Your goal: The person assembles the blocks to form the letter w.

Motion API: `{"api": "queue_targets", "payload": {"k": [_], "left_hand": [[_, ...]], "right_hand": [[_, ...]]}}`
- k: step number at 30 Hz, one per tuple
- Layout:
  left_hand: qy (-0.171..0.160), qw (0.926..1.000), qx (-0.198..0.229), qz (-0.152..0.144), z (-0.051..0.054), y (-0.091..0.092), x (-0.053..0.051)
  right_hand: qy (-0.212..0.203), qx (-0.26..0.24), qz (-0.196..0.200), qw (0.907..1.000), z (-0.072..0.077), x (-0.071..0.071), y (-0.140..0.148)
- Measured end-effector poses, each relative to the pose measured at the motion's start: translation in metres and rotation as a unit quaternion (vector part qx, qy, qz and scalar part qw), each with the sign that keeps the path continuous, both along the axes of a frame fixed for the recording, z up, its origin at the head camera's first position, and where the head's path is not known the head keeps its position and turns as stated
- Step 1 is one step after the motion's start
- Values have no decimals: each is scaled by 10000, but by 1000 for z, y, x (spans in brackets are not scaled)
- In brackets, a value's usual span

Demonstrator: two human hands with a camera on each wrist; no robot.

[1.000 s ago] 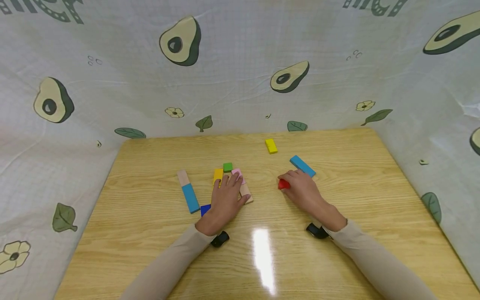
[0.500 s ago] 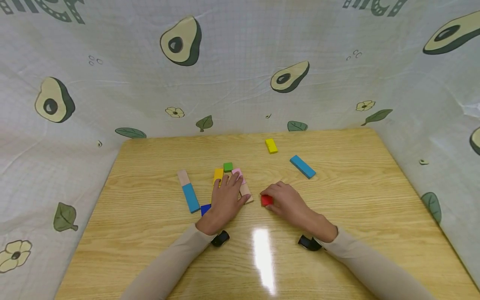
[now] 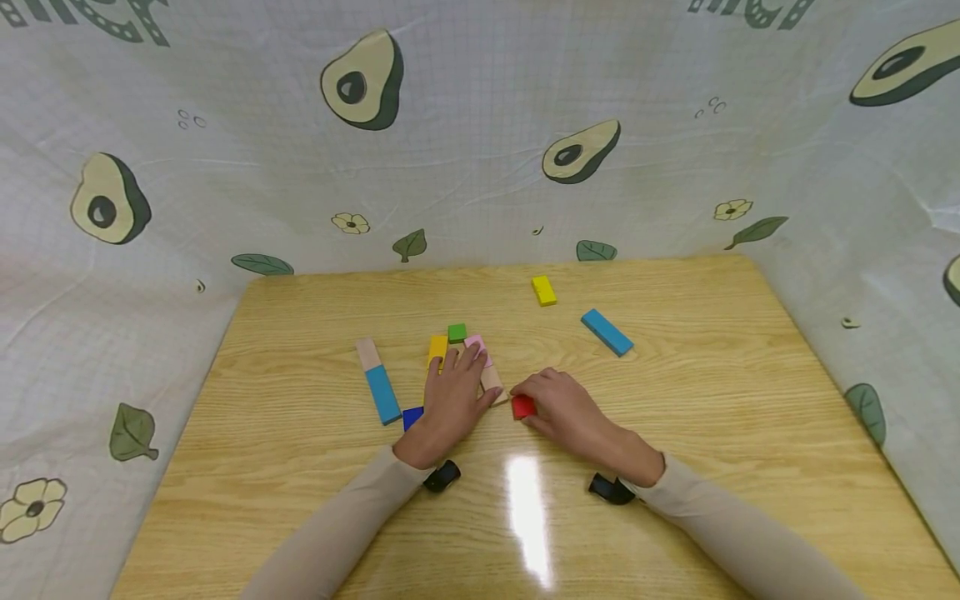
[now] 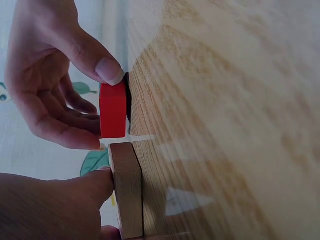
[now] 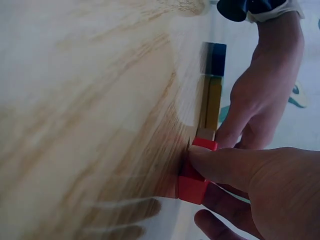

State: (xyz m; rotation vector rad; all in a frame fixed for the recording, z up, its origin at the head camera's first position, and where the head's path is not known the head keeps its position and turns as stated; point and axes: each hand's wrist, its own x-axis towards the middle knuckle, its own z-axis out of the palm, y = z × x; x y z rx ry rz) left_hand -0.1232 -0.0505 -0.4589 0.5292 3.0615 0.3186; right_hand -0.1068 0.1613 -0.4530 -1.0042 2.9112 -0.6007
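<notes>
My right hand point(image 3: 566, 408) pinches a red block point(image 4: 113, 110) between thumb and fingers, low at the tabletop, just right of the cluster of blocks. Spread over that cluster, my left hand point(image 3: 453, 396) has its fingers fairly straight. Its thumb touches the side of a plain wooden block point(image 4: 128, 195), as the left wrist view shows. Around the left hand lie a pink block point(image 3: 474, 341), an orange-yellow block point(image 3: 438, 346), a green block point(image 3: 457, 333) and a dark blue block point(image 3: 412, 417). The hand hides part of the cluster.
On the left, a pale block point(image 3: 368, 353) lies end to end with a light blue block point(image 3: 383, 395). Farther back sit a yellow block point(image 3: 543, 291) and another light blue block point(image 3: 607, 332) on the wooden table point(image 3: 712, 358). Avocado-print cloth point(image 3: 480, 125) hangs behind.
My right hand has carried the red block left and nearer to me, from beside the light blue block to the cluster's right edge. The left hand has stayed in place.
</notes>
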Motion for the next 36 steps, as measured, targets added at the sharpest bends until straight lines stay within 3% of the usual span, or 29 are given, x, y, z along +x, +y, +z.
{"api": "queue_targets", "payload": {"k": [10,17,23,28,36], "left_hand": [[-4,10000,-39,31,0,0,0],[-13,10000,-30,46,0,0,0],[4,10000,5,84,1,0,1],[35,9999,77,108,-3,0,0],[-37,9999,48,109,-1,1,1]], "right_hand": [[-46,-119,20,9999,-4,0,-4],[-50,-150,-150,9998,3,-5,10],[-6,-254,-394,9989,7,-26,40],[-273,-189,-470,9983,11,-46,72],[-432,-270,-358,9981,13,-70,115]]}}
